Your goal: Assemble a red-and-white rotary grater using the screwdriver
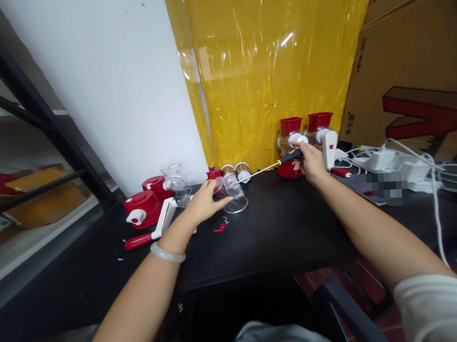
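Observation:
My right hand (pixel 311 160) is closed around the black-and-yellow handle of a screwdriver (pixel 262 169). The long metal shaft points left, and its tip reaches a clear plastic housing (pixel 236 205) with a round rim. My left hand (pixel 207 200) grips that housing from its left side; whether the tip touches the plastic I cannot tell. Just behind stand two metal grater drums (pixel 243 172) with white ends and a red part (pixel 214 173). Small red and clear scraps (pixel 218 228) lie on the black table (pixel 255 246) in front of the housing.
To the left sit red grater bases (pixel 143 208), a white crank with a red handle (pixel 162 220) and clear hoppers (pixel 173 174). Assembled rotary graters (pixel 290 127) stand back right. Beyond them are white chargers and cables (pixel 416 169). A yellow-wrapped panel (pixel 269 77) rises behind.

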A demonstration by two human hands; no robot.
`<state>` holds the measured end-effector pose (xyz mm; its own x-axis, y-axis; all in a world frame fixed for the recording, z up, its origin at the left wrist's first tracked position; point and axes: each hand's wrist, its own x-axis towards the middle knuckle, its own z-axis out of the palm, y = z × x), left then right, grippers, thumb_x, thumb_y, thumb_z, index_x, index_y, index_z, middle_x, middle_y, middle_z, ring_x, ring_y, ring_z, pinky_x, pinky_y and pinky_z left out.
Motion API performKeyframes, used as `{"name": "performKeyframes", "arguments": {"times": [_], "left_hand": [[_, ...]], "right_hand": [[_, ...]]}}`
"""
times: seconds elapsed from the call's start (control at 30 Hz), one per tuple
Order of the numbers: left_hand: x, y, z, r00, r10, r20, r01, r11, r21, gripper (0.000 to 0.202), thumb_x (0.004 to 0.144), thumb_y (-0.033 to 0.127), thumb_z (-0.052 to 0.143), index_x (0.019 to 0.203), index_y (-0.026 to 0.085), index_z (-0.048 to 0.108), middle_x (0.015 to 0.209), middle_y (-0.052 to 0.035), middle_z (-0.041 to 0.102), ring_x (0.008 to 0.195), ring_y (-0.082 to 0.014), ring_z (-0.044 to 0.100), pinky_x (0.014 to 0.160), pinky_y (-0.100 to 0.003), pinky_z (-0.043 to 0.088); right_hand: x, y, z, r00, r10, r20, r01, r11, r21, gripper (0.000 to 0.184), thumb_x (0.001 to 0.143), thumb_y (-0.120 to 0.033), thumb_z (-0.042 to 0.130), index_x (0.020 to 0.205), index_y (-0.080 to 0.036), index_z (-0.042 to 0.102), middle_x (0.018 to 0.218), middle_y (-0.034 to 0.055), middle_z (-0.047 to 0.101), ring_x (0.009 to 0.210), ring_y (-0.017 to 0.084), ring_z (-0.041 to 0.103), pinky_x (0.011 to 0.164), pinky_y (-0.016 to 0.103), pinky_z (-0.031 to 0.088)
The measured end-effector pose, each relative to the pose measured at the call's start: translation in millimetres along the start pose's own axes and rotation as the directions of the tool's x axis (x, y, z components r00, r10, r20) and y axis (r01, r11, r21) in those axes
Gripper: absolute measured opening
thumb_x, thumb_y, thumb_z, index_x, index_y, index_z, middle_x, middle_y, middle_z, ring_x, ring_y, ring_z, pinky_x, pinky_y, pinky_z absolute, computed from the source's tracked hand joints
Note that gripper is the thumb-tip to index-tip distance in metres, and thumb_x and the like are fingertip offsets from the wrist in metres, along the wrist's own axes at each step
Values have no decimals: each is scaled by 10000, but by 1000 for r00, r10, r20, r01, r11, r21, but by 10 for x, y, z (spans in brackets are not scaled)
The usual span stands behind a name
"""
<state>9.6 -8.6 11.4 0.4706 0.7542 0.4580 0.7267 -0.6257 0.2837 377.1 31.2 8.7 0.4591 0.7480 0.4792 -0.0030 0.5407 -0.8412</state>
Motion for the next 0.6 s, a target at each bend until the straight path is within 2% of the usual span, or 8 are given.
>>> {"name": "performKeyframes", "arguments": {"times": [0.1, 0.2, 0.3, 0.4, 0.5, 0.6], "left_hand": [[0, 7, -2, 1000, 0, 8, 0, 1000, 4, 484, 856, 606, 636, 1115, 210, 532, 1140, -93, 581, 1033, -285, 616, 905, -438, 497], [2, 15, -6, 1000, -3, 15, 3, 1000, 7, 479, 857, 599, 636, 1113, 207, 534, 1140, -98, 581, 1032, -287, 615, 895, -438, 500], [4, 10, -3, 1000, -11, 10, 11, 1000, 14, 489, 854, 607, 635, 1112, 205, 534, 1116, -95, 580, 1004, -282, 620, 878, -437, 504], [4, 1, 3, 1000, -15, 10, 15, 1000, 14, 493, 851, 616, 635, 1106, 206, 531, 1115, -93, 579, 996, -280, 621, 871, -435, 504], [3, 2, 3, 1000, -13, 8, 13, 1000, 2, 488, 853, 613, 636, 1103, 207, 530, 1122, -93, 578, 1010, -281, 617, 878, -434, 501], [2, 14, -5, 1000, -7, 10, 7, 1000, 0, 484, 856, 604, 637, 1106, 204, 530, 1108, -91, 575, 997, -274, 615, 874, -430, 501]], "right_hand": [[-24, 1, 17, 999, -41, -25, 41, 999, -15, 492, 783, -645, 630, 930, -182, 710, 441, -56, 477, 292, 92, 378, 283, 223, 260], [-36, 12, 21, 998, -46, -42, 48, 998, 40, 492, 844, -661, 512, 858, -195, 670, 472, -43, 503, 297, 88, 381, 297, 227, 282], [-44, 8, 15, 1000, -2, -15, 3, 993, 119, 449, 867, -588, 433, 919, -201, 655, 599, -5, 606, 371, 119, 515, 330, 230, 335], [-45, -10, 8, 1000, 19, 15, -21, 989, 146, 381, 827, -481, 469, 994, -198, 662, 673, 6, 640, 431, 143, 592, 353, 238, 372], [-34, -19, 8, 999, 48, 15, -49, 990, 131, 379, 796, -443, 510, 1009, -176, 675, 654, 3, 640, 399, 142, 572, 365, 260, 402], [-23, -9, 14, 999, 45, 12, -45, 995, 86, 388, 789, -475, 562, 1011, -178, 674, 535, -30, 584, 341, 139, 507, 343, 264, 382]]}}
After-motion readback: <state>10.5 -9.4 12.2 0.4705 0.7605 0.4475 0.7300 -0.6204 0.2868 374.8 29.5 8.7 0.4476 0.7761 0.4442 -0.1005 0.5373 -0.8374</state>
